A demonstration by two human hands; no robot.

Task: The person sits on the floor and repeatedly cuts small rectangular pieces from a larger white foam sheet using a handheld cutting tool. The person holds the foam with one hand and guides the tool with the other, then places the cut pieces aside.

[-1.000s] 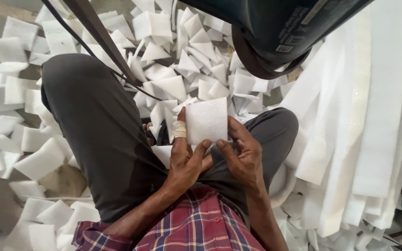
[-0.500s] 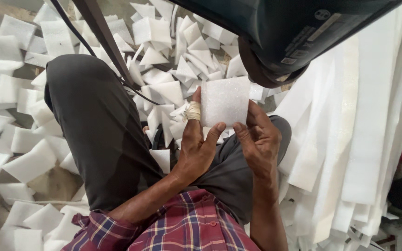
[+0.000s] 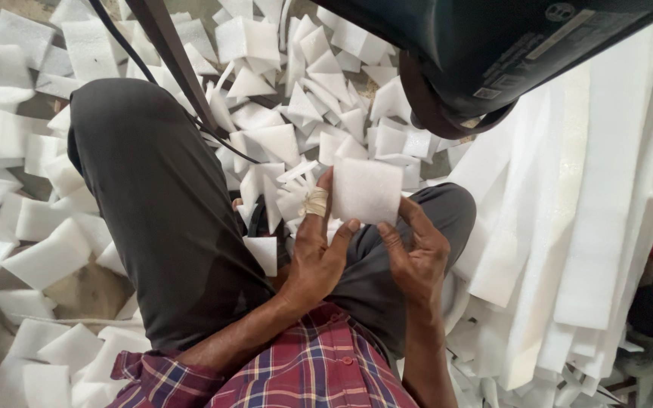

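Observation:
A square piece of white foam sheet [image 3: 366, 190] is held up over my lap between both hands. My left hand [image 3: 317, 249] grips its left edge, with a strip of tape wound around the forefinger. My right hand [image 3: 416, 253] pinches its lower right edge with thumb and fingers. I sit with my legs in dark grey trousers [image 3: 153, 204], and a red plaid shirt [image 3: 304, 370] shows at the bottom.
Several cut white foam pieces [image 3: 296, 98] cover the floor ahead and to the left. Long white foam strips [image 3: 576, 211] are piled on the right. A dark machine body [image 3: 493, 45] hangs over the top right, with a dark strap and cable [image 3: 179, 68] crossing my left knee.
Both hands have lifted the foam square slightly up and to the right, away from my lap. The camera view has shifted a little along with it.

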